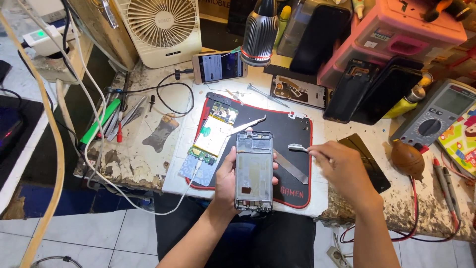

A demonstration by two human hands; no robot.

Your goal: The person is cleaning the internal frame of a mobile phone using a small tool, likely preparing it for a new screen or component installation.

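Note:
My left hand (227, 179) grips a grey phone frame (254, 171) and holds it upright over the black mat (292, 130), its inner side facing me. My right hand (341, 167) pinches the handle of a small brush (298, 147), whose bristled head points left, just right of the frame's top. An opened phone body with battery and circuit board (214, 134) lies on the mat's left part, with tweezers (246, 126) beside it. A flat metal strip (290, 166) rests on the mat under the brush.
A lit phone (219, 66) and a desk lamp (259, 33) stand at the back by a white fan (162, 27). Dark phone panels (369, 89), a multimeter (436, 115), a brown bulb blower (407, 158) sit right. Hand tools (116, 119) and cables lie left.

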